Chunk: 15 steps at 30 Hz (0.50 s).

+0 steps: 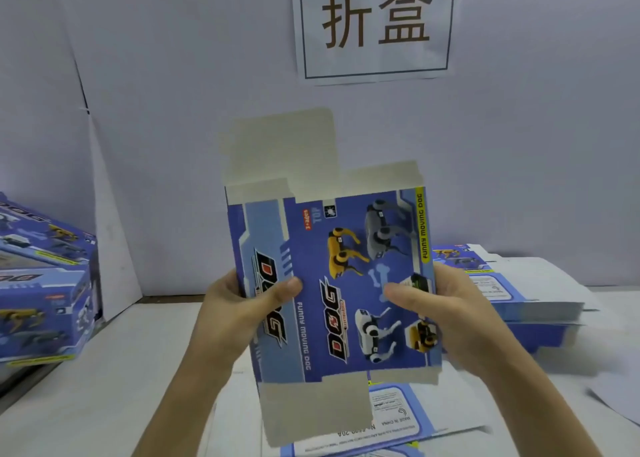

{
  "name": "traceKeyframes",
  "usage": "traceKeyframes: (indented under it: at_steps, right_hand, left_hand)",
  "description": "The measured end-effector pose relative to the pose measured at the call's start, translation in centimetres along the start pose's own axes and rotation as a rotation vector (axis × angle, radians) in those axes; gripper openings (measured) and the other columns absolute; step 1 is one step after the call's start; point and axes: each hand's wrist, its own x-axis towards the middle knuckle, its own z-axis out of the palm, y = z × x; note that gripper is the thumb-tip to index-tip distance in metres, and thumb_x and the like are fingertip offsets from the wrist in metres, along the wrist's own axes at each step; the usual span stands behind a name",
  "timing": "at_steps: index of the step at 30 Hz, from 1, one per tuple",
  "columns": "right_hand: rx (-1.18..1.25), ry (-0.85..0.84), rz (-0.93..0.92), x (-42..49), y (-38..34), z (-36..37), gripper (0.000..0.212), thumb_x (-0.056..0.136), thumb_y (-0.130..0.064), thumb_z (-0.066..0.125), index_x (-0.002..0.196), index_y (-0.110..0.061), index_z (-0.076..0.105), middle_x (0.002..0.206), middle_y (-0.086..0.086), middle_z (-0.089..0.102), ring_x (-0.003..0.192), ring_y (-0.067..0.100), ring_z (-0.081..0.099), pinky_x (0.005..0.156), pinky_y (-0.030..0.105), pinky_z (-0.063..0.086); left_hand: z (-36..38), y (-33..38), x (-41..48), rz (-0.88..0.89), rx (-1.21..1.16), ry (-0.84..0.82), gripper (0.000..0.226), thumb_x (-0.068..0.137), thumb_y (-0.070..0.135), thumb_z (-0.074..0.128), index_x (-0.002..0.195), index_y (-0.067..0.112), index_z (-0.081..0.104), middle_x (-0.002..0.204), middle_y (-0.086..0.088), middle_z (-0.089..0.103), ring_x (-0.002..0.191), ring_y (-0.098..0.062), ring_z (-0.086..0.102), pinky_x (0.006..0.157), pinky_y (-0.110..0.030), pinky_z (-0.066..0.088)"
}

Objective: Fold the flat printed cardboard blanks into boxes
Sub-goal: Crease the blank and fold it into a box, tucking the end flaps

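Your hands: two, left hand (239, 311) and right hand (453, 318). Between them, one printed blank (332, 283), held by both. Left of your left hand: two folded boxes (45, 283), one on the other, both cut by frame edge. Right of your right hand: one stack of flat blanks (540, 294), sheets too thin to count. Beneath your hands on worktop (121, 370): loose flat blanks (391, 411), at least one, exact number unclear. Above your hands, on wall: one sign (377, 24), two characters.
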Motion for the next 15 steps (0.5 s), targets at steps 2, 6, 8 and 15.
traceKeyframes:
  at_steps: [2,6,8,15]
  right_hand:
    - [0.044,0.079,-0.080,0.0,0.0,-0.1,0.004,0.074,-0.030,0.077,0.076,-0.027,0.075,0.074,-0.002,0.074,0.069,0.010,0.070,0.057,0.018,0.051]
    - [0.042,0.232,-0.159,0.2,0.5,0.0,0.018,0.076,-0.032,0.064,0.085,-0.022,0.076,0.088,0.000,0.076,0.084,0.017,0.072,0.072,0.029,0.059]
    - [0.052,0.281,-0.147,0.4,0.7,0.1,0.020,0.072,-0.036,0.065,0.085,-0.023,0.075,0.087,0.002,0.076,0.084,0.020,0.072,0.075,0.037,0.058]
    - [0.067,0.137,-0.080,0.2,0.5,-0.6,0.029,0.072,-0.032,0.067,0.097,-0.016,0.067,0.083,-0.001,0.076,0.080,0.013,0.072,0.059,0.016,0.053]
  left_hand:
    - [0.4,-0.3,-0.1,-0.022,0.043,-0.025,0.042,0.052,0.030,0.080,0.091,0.018,0.069,0.082,-0.004,0.076,0.069,-0.022,0.074,0.050,-0.027,0.057]
    - [1.3,-0.4,-0.5,-0.028,0.080,-0.074,0.034,0.061,0.034,0.072,0.092,0.022,0.064,0.081,0.002,0.076,0.071,-0.019,0.074,0.049,-0.024,0.055]
    - [1.4,-0.3,-0.7,-0.005,0.073,-0.081,0.033,0.063,0.036,0.069,0.093,0.023,0.063,0.081,0.001,0.076,0.071,-0.019,0.074,0.049,-0.025,0.055]
    - [1.2,0.2,-0.6,-0.031,0.025,-0.079,0.037,0.067,0.038,0.065,0.098,0.019,0.059,0.085,-0.003,0.076,0.075,-0.024,0.074,0.052,-0.031,0.058]
